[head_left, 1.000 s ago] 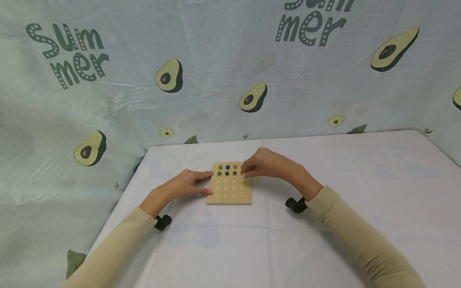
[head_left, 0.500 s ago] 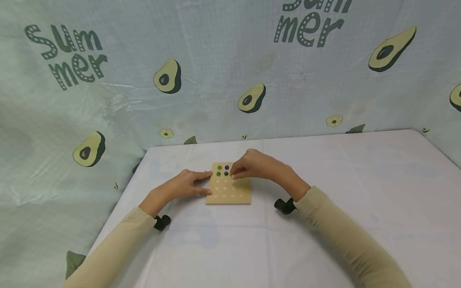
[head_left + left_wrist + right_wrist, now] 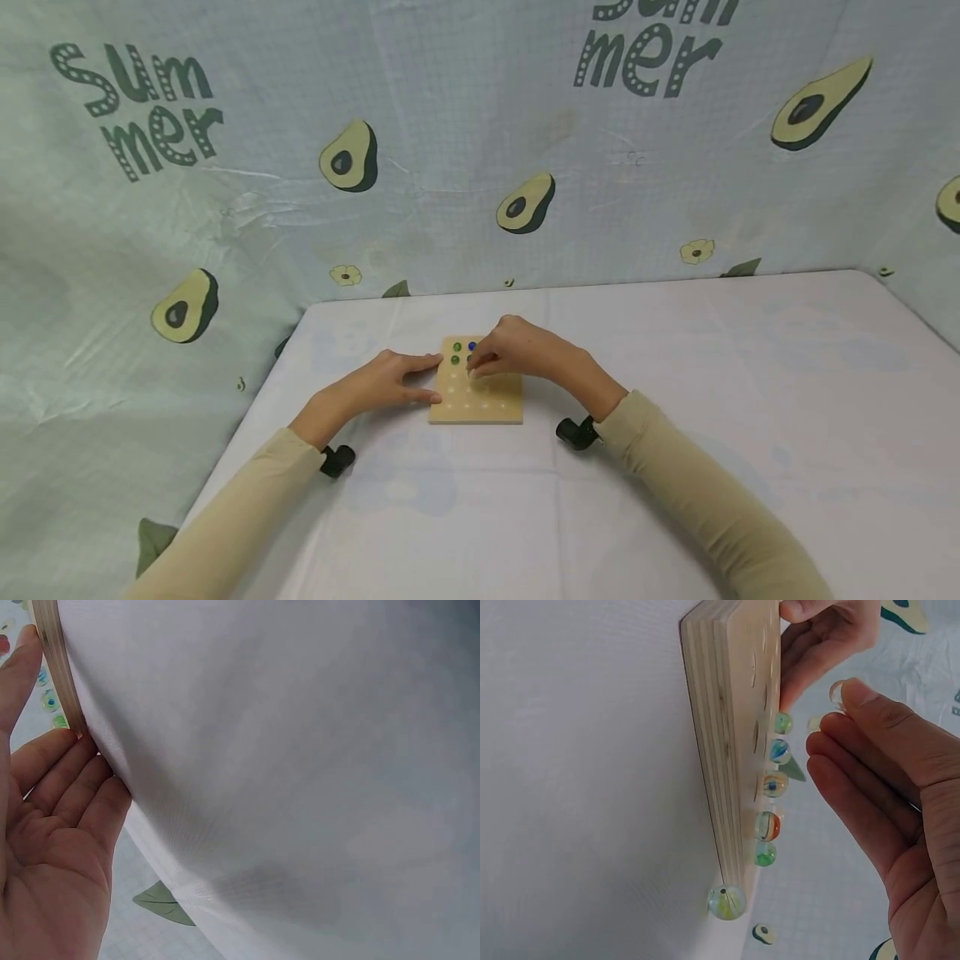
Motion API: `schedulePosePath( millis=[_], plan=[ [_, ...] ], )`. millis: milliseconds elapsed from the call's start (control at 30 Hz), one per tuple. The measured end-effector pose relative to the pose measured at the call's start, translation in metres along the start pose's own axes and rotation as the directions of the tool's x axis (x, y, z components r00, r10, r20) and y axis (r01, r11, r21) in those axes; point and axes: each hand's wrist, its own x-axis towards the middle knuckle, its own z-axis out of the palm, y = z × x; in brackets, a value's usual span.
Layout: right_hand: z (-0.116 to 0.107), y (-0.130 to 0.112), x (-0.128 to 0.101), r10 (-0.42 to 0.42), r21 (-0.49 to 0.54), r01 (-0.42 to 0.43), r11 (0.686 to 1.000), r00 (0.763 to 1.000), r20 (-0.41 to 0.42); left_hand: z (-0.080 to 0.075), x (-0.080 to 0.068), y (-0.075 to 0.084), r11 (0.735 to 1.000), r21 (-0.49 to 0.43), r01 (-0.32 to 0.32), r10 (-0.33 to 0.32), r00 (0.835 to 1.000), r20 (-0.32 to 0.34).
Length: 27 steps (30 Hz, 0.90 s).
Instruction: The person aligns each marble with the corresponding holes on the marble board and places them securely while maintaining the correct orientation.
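A square wooden board [image 3: 483, 410] with rows of round hollows lies on the table. Glass marbles sit in its far rows, among them a green marble [image 3: 457, 347] and a blue marble [image 3: 472, 346]; my right hand covers others in the head view. That right hand [image 3: 519, 346] is over the board's middle. In the right wrist view it pinches a clear marble [image 3: 838, 694] between thumb and fingers, just off the board's face. My left hand [image 3: 381, 386] touches the board's left edge with thumb and fingers extended; the left wrist view shows its fingertips against the side.
One loose marble [image 3: 727, 902] lies on the cloth beside the board's edge in the right wrist view. A white cloth [image 3: 480, 508] covers the table. Behind it hangs a curtain [image 3: 442, 100] printed with avocados.
My right hand has moved left across the board, from its right edge to the middle, and slightly nearer. The left hand and the board have stayed in place.
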Motion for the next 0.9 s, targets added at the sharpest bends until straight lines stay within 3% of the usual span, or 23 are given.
schedulePosePath(
  millis=[367,700,900],
  plan=[
    [0.003,0.002,0.014,0.050,-0.012,-0.050,0.999,0.998,0.045,0.000,-0.001,0.000,1.000,-0.003,-0.001,0.001,1.000,-0.009],
    [0.006,-0.002,0.027,0.039,-0.042,-0.037,0.998,0.998,0.044,-0.001,-0.003,-0.001,1.000,-0.019,-0.015,0.015,1.000,-0.007],
    [0.010,-0.002,0.031,0.093,-0.069,-0.089,0.994,0.994,0.056,0.000,-0.002,-0.001,1.000,-0.018,-0.022,0.022,1.000,-0.004]
  ],
)
